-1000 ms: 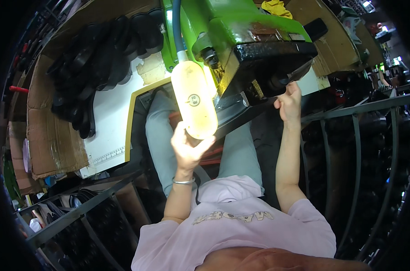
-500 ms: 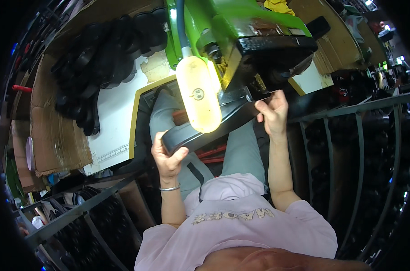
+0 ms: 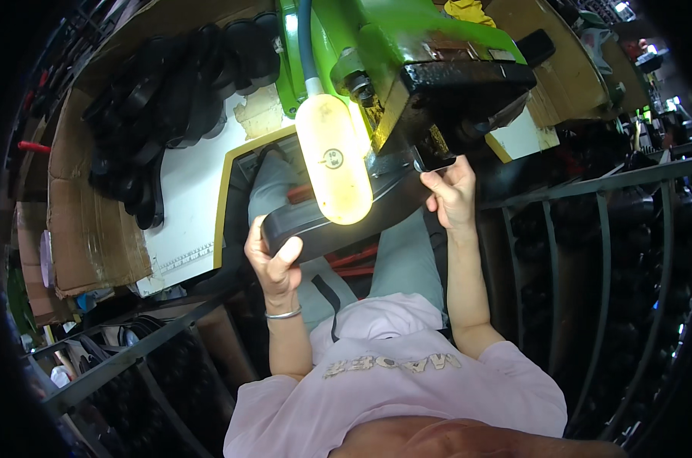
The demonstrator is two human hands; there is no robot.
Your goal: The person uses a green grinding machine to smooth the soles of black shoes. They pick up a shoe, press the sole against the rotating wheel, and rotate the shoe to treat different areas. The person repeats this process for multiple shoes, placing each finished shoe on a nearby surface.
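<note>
A long black shoe sole [image 3: 399, 200] spans between my two hands, tilted up toward the right. My left hand [image 3: 274, 263] grips its left end, thumb on the near side and fingers round the outer edge. At the other end, my right hand [image 3: 451, 197] pinches the sole close under the black head [image 3: 468, 84] of a green machine [image 3: 415, 38]. A glowing oval lamp [image 3: 334, 160] hangs in front and hides part of the sole's middle. The exact contact between sole and machine is hard to make out.
Black soles [image 3: 178, 88] lie heaped on the white tabletop [image 3: 182, 217] at the left, beside a cardboard wall [image 3: 94, 206]. Metal rack rails stand at the right [image 3: 605, 252] and lower left [image 3: 144, 347]. A yellow cloth [image 3: 469, 11] sits on the machine.
The sole's left end has shifted slightly left and up with my left hand, and its side now faces me differently. My right hand has moved slightly left and down along it.
</note>
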